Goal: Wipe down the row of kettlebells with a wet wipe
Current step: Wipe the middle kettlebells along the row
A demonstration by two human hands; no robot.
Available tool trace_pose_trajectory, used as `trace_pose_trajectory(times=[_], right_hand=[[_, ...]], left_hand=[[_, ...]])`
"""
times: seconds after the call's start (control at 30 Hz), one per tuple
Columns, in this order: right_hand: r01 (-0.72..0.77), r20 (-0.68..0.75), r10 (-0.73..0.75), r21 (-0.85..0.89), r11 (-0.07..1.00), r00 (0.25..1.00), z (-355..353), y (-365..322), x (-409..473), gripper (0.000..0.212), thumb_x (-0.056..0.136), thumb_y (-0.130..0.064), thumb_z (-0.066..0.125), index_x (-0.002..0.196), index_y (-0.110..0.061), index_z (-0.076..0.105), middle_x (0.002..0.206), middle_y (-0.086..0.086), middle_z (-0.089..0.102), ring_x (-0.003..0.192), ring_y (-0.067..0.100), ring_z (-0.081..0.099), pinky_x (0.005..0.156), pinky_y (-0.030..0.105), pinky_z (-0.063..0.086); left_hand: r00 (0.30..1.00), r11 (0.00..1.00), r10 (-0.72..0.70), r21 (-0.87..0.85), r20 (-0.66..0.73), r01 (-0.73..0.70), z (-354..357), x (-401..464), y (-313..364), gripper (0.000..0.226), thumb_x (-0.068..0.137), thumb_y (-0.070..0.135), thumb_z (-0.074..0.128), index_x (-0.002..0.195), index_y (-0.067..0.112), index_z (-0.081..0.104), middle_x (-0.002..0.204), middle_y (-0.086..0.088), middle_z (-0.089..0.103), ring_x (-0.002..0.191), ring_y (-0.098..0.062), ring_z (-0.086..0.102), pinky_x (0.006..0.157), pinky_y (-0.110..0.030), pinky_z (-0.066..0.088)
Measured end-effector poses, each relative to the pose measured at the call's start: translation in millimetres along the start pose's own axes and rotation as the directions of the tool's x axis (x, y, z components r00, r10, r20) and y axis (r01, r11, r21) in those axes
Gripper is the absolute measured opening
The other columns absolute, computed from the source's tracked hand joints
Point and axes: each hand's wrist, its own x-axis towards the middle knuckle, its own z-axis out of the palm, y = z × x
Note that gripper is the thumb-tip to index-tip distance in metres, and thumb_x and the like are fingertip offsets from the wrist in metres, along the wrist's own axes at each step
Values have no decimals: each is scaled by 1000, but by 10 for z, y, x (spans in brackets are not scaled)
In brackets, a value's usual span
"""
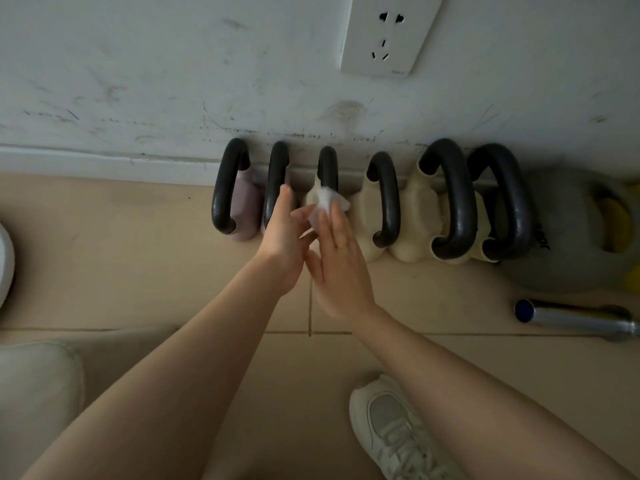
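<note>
Several kettlebells with black handles stand in a row on the floor along the wall. The leftmost one [242, 209] is mauve and the ones to the right [415, 216] are cream. A crumpled white wet wipe [327, 199] lies against the third kettlebell [328, 168], just below its handle. My right hand [337, 261] presses the wipe there with straight fingers. My left hand [285, 237] reaches in beside it, its thumb and fingers touching the wipe's lower left edge, in front of the second kettlebell [277, 174].
A large grey kettlebell [568, 237] with yellow inside its handle sits at the row's right end. A chrome bar [575, 318] lies on the tiles in front of it. A wall socket [389, 34] is above. My white shoe [394, 431] is at the bottom, a pale cushion [34, 393] at the lower left.
</note>
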Motion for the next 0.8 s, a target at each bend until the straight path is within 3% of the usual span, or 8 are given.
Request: trace_pose_trajectory(times=[0.1, 0.23, 0.4, 0.53, 0.63, 0.7, 0.73, 0.8], right_hand=[[76, -8, -78, -182, 980, 997, -3, 34, -45, 64, 92, -44, 13, 148, -12, 14, 155, 0, -7, 145, 19, 1, 118, 32, 12], [91, -26, -95, -121, 988, 995, -139, 11, 159, 54, 96, -21, 40, 145, -7, 24, 157, 4, 14, 144, 22, 12, 113, 36, 30], [126, 49, -121, -126, 984, 992, -282, 62, 166, 61, 93, 1, 43, 147, -12, 19, 158, -2, 10, 145, 15, 8, 106, 36, 40], [179, 106, -163, -168, 969, 981, -339, 35, 61, 69, 92, 6, 39, 149, -17, 8, 158, -8, 0, 139, 4, -10, 107, 27, 31], [190, 17, -189, -107, 976, 982, -405, 8, 44, 56, 90, 3, 48, 142, -9, 33, 151, 5, 32, 140, 18, 26, 105, 33, 38], [98, -92, -97, 5, 995, 991, -515, 5, 77, 33, 91, -7, 51, 124, -9, 56, 129, 8, 57, 118, 22, 54, 94, 37, 49], [42, -141, -28, 94, 995, 990, -595, 13, 96, 23, 92, -11, 51, 112, -9, 63, 114, 7, 64, 104, 20, 60, 85, 35, 51], [-54, -206, 114, 277, 960, 972, -804, 57, 125, 16, 93, -17, 51, 96, -9, 65, 89, 2, 65, 81, 15, 59, 67, 24, 47]], left_hand=[[1000, 1000, -25, 16, 2, 25, 23, -47, 23, 65, 91, 62, 21, 116, 16, 59, 136, -11, 52, 135, -23, 37, 116, -43, 17], [1000, 1000, 5, 2, 2, -5, 58, -92, 54, 69, 94, 59, 21, 131, 9, 50, 134, -16, 53, 126, -22, 47, 110, -36, 30], [999, 997, -11, 81, -34, 14, 138, -204, 108, 71, 94, 58, 21, 137, 7, 44, 147, -11, 41, 137, -19, 35, 116, -35, 19], [996, 996, -35, 80, -88, 42, 124, -198, 177, 76, 91, 62, 25, 136, 4, 43, 148, -10, 39, 139, -20, 31, 118, -40, 17], [978, 991, 63, 127, -199, -38, 165, -199, 190, 60, 95, 52, 28, 134, 9, 45, 127, -4, 55, 127, -23, 43, 108, -34, 32], [949, 962, 166, 255, -267, -96, 230, -255, 203, 31, 97, 37, 35, 111, 18, 56, 91, 3, 57, 100, -19, 51, 81, -26, 42], [932, 938, 218, 325, -288, -119, 266, -280, 206, 24, 96, 31, 39, 102, 18, 58, 85, 2, 57, 91, -17, 53, 73, -25, 41], [909, 894, 322, 401, -265, -200, 317, -286, 192, 20, 93, 24, 44, 102, 20, 62, 90, -2, 63, 86, -16, 57, 76, -29, 46]])
